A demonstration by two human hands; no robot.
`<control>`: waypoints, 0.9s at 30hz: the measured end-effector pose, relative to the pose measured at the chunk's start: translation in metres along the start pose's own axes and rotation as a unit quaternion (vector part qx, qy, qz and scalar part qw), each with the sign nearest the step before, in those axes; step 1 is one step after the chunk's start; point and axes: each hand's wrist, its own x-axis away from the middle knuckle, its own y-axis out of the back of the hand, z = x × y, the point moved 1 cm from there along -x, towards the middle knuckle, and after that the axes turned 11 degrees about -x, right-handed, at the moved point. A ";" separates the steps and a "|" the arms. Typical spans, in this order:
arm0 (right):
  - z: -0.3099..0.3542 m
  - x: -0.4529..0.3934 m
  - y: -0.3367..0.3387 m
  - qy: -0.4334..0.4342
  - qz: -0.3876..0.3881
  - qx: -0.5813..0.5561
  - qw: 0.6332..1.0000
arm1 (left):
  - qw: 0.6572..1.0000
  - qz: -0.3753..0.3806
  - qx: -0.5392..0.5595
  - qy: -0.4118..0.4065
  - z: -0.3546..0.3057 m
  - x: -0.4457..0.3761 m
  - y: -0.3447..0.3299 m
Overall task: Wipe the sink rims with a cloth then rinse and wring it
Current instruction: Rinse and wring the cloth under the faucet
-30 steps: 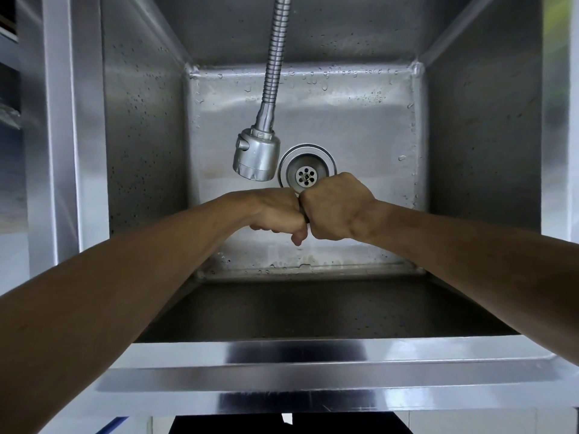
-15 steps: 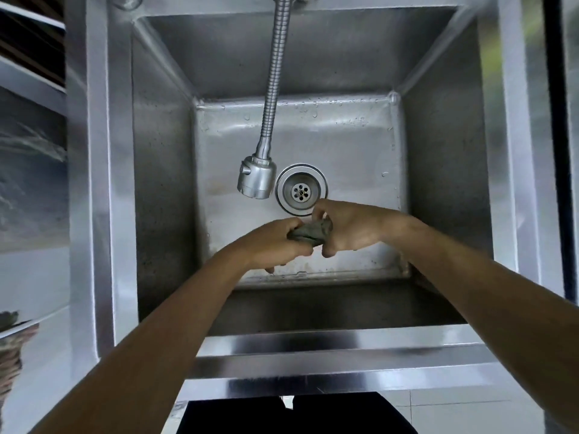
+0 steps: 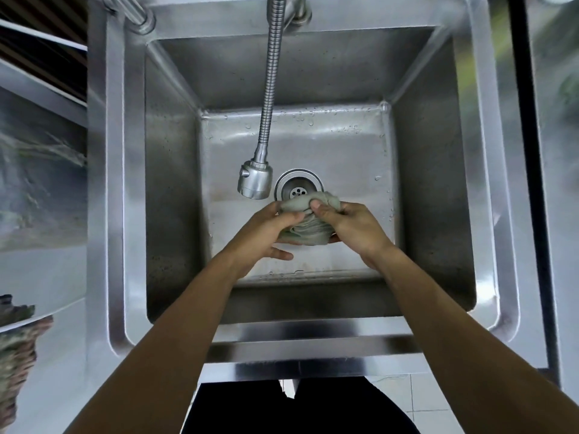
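**K:** Grey-green cloth (image 3: 305, 222) is bunched up between both hands, held over the basin floor just on the near side of the drain (image 3: 298, 190).

**M:** Grip?

**K:** Left hand (image 3: 269, 231) comes in from the left, thumb across the top of the wad, fingers curled under it. One finger sticks out lower down, off the fabric. Right hand (image 3: 351, 227) has its thumb pressed into the top folds, fingers wrapped around the far side. Both clamped on the cloth, thumbs nearly touching.

**M:** Cloth state?

**K:** Crumpled, layered folds visible between the hands, a loose bulge at the top edge overlapping the drain rim in view. Can't tell if it's dripping.

**M:** Tap?

**K:** Flexible metal hose (image 3: 272, 73) hangs from the back deck, spray head (image 3: 254, 180) just left of the drain, up and left of the hands. No stream visible from it. Cloth not touching it.

**M:** Sink?

**K:** Stainless sink (image 3: 131, 214), deep square basin. Droplets on the floor near the back wall and the right side. Both forearms cross the front rim. Blurred brownish object at the far left edge, can't identify.
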 end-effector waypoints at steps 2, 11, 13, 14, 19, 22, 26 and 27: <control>0.003 0.006 0.001 0.023 0.012 0.003 1.000 | 0.997 -0.062 -0.035 -0.041 0.001 0.001 -0.001; 0.022 0.047 0.021 0.038 0.060 -0.045 0.996 | 0.996 -0.052 0.004 -0.077 -0.003 0.040 -0.006; 0.024 0.056 0.024 0.035 0.034 -0.045 0.998 | 0.996 -0.022 -0.012 -0.087 -0.001 0.050 -0.008; 0.022 0.059 0.024 0.039 0.025 -0.040 0.998 | 0.995 -0.010 -0.025 -0.095 0.000 0.054 -0.009; 0.013 0.065 0.022 0.023 0.050 -0.038 0.998 | 0.995 0.006 -0.034 -0.093 0.001 0.063 -0.012; 0.008 0.068 0.020 -0.010 0.126 0.011 0.992 | 0.993 -0.058 -0.056 -0.091 -0.002 0.057 -0.013; 0.004 0.073 0.005 0.096 0.093 0.212 0.968 | 0.981 -0.072 -0.109 -0.141 -0.007 0.048 -0.015; 0.004 0.071 0.002 0.139 0.069 0.211 0.965 | 0.980 -0.061 -0.119 -0.149 -0.009 0.046 -0.015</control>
